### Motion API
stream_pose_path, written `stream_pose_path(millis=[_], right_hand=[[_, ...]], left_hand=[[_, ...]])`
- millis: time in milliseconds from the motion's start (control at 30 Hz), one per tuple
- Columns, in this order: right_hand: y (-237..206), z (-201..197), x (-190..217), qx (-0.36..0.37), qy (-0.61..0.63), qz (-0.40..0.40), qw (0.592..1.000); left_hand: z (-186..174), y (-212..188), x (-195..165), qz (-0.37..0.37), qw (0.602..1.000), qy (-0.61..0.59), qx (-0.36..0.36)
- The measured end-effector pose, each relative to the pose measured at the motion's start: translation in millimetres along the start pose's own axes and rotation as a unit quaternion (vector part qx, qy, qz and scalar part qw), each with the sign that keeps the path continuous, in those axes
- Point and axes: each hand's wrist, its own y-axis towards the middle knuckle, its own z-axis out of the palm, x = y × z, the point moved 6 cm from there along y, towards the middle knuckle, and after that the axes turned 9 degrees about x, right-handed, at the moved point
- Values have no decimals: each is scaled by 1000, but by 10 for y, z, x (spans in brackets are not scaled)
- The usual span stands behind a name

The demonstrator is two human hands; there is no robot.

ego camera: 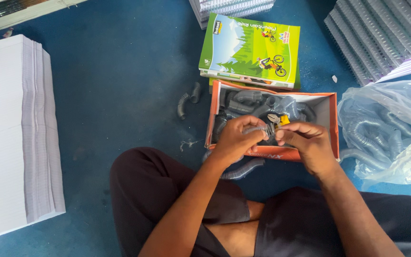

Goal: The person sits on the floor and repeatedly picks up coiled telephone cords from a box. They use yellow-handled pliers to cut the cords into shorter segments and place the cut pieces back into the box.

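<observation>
Grey spiral binding coil [255, 129] is pinched firmly in the left hand [234, 138] above the orange cardboard box [331, 124], presenting its end to yellow-handled cutters [277, 120] gripped closed-fisted in the right hand [308, 143].

Operator body, head view: both forearms are bare, with no sleeves, watch or bracelet visible. The left hand [234, 138] and right hand [310, 145] wear no gloves or rings. The legs are covered by dark, near-black cloth trousers, loosely creased.
</observation>
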Motion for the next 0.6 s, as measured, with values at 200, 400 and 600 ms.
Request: stream_pose_path(millis=[200, 400, 600], right_hand=[[-24, 152, 109, 44, -122, -27, 991], [-50, 214, 159, 59, -171, -67, 981], [-17, 96, 119, 48, -97, -75, 991]], left_hand=[[26, -19, 33, -4, 999, 30, -35], [16, 5, -10, 70, 994, 84, -25], [-8, -10, 44, -3, 999, -37, 27]])
